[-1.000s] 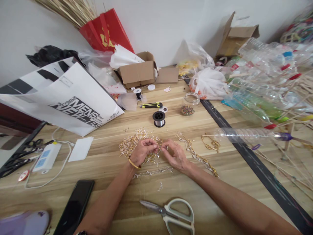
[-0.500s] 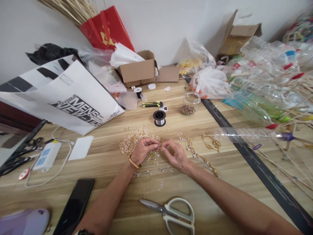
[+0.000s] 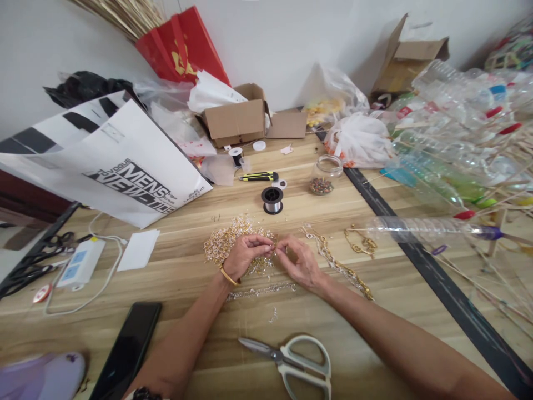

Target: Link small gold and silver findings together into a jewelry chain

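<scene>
My left hand (image 3: 249, 255) and my right hand (image 3: 300, 262) meet fingertip to fingertip above the table, each closed in a pinch. Between them is a tiny gold-coloured piece, too small to make out fully. Beneath and beside my left hand spreads a pile of small gold and silver beads or links (image 3: 227, 240). A silver chain (image 3: 262, 291) lies just in front of the hands. To the right of my right hand rest a gold and silver chain (image 3: 335, 261) and a shorter gold chain (image 3: 361, 244). White-handled scissors (image 3: 306, 364) lie nearer to me.
Behind the hands stand a wire spool (image 3: 272, 200), a yellow-black cutter knife (image 3: 259, 176) and a glass jar of beads (image 3: 322, 179). At left are a white paper bag (image 3: 137, 166), a power strip (image 3: 81, 263) and a phone (image 3: 127, 350). Plastic bottles (image 3: 441, 150) crowd the right.
Both hands stay pinched together in nearly the same place. The view has shifted very slightly; nothing on the table has visibly moved.
</scene>
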The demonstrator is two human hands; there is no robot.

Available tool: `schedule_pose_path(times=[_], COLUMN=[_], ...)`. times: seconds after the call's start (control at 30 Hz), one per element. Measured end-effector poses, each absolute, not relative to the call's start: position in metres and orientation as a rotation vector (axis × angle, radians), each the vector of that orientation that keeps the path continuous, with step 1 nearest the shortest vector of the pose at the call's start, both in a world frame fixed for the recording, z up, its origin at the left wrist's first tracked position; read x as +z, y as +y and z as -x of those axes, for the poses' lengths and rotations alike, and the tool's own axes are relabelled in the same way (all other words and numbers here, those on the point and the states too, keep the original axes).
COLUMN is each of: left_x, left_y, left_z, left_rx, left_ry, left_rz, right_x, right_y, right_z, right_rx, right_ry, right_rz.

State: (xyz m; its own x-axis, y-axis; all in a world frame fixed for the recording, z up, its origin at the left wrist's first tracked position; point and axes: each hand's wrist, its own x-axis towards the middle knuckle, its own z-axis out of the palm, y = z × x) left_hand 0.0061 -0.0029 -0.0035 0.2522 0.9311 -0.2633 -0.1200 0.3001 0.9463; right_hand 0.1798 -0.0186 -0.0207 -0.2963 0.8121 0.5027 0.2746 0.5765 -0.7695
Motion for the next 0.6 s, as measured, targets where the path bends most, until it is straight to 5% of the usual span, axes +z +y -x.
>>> schedule_pose_path(times=[0.6], left_x=[-0.0036], left_y=[-0.0028], left_z=[-0.004], left_rx=[0.92], left_ry=[1.052], left_rz=[-1.148], right_x=[-0.0218], right_y=[-0.0184], right_z=[-0.1801], right_rx=[0.687], right_ry=[-1.845], right_rz=[0.864])
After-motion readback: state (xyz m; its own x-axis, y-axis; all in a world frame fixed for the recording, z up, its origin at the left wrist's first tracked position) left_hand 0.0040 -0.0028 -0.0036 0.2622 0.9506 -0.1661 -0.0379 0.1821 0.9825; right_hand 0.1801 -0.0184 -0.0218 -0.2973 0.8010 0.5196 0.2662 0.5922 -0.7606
